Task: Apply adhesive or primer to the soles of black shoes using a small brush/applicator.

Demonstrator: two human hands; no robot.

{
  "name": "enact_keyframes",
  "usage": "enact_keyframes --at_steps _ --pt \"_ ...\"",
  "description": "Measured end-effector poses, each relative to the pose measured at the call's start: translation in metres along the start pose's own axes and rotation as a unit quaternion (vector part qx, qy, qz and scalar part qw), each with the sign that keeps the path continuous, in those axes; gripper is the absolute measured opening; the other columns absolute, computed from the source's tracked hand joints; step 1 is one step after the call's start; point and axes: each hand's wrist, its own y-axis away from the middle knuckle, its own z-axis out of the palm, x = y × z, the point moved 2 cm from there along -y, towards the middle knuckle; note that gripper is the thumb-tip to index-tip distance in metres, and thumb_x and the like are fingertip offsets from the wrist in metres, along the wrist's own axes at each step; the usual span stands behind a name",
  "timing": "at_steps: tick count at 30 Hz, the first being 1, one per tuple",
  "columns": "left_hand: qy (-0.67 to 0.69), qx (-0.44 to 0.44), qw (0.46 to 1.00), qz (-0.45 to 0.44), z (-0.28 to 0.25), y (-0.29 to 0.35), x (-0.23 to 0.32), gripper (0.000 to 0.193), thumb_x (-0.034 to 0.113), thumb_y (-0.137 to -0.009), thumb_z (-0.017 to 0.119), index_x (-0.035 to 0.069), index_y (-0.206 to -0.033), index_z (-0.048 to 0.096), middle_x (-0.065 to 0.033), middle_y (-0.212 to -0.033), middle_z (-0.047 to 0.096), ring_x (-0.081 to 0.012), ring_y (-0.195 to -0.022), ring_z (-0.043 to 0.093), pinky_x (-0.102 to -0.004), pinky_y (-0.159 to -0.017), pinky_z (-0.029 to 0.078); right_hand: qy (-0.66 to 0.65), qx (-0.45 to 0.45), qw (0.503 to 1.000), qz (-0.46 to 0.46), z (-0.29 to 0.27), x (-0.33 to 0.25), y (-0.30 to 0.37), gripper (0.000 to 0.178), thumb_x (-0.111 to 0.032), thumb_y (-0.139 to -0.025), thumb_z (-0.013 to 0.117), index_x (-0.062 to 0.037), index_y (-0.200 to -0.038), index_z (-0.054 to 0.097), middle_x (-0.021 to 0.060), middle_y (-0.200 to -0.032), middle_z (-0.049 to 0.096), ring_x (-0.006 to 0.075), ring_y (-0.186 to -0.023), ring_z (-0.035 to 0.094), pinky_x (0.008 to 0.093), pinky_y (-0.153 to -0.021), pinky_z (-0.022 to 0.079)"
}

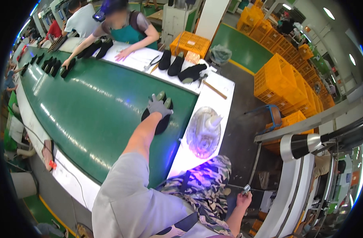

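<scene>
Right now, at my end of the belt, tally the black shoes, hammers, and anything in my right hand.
Black shoes under the gloved left hand: 2
More black shoes on the white bench: 3
Hammer: 1
Small metal object in the right hand: 1
Total: 7

Under my gloved left hand (pixel 159 106) lies a pair of black shoes (pixel 161 116), side by side on the green conveyor belt (pixel 90 107), near its white edge. In my right hand (pixel 243 199), down by my leg, I hold a small metal tool (pixel 246 189).
</scene>
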Motion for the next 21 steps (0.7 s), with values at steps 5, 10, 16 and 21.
enact_keyframes --at_steps 5,10,16,21 --pt "-0.052 -0.043 0.997 -0.029 0.002 -0.037 -0.004 0.071 0.046 -0.059 0.083 0.016 -0.121 0.064 -0.0135 -0.14 0.041 -0.0329 -0.122 0.048 -0.0454 -0.098 0.044 0.039 -0.005 0.999 -0.022 0.055 -0.007 0.0 0.016 -0.029 -0.089 0.062 -0.0173 -0.097 0.057 -0.0012 -0.088 0.06 0.0178 -0.075 0.057 0.0378 -0.069 0.045" --pt "-0.123 -0.075 0.974 0.175 -0.015 -0.002 -0.019 0.059 0.04 -0.058 0.082 0.013 -0.109 0.07 -0.0126 -0.125 0.052 -0.0324 -0.119 0.05 -0.0411 -0.095 0.047 0.081 -0.051 0.994 -0.045 0.129 -0.012 -0.005 0.011 -0.025 -0.088 0.061 -0.0162 -0.094 0.057 0.0007 -0.084 0.06 0.0186 -0.074 0.059 0.0358 -0.061 0.048" --pt "-0.305 -0.154 0.693 0.636 -0.002 0.064 -0.078 0.031 0.028 -0.068 0.075 0.014 -0.096 0.075 -0.01 -0.132 0.051 -0.0305 -0.123 0.048 -0.0403 -0.097 0.045 0.201 -0.164 0.964 -0.057 0.223 0.012 -0.001 0.015 -0.019 -0.085 0.065 -0.0114 -0.093 0.056 0.0039 -0.086 0.06 0.0182 -0.077 0.06 0.0364 -0.061 0.049" --pt "-0.306 -0.207 0.597 0.712 -0.017 0.089 -0.148 0.046 0.024 -0.068 0.068 0.015 -0.113 0.067 -0.0084 -0.13 0.054 -0.0281 -0.122 0.049 -0.0412 -0.101 0.04 0.281 -0.235 0.927 -0.08 0.305 0.051 0.008 0.008 -0.006 -0.085 0.062 -0.0074 -0.093 0.058 0.0012 -0.084 0.06 0.0125 -0.074 0.059 0.0279 -0.064 0.049"
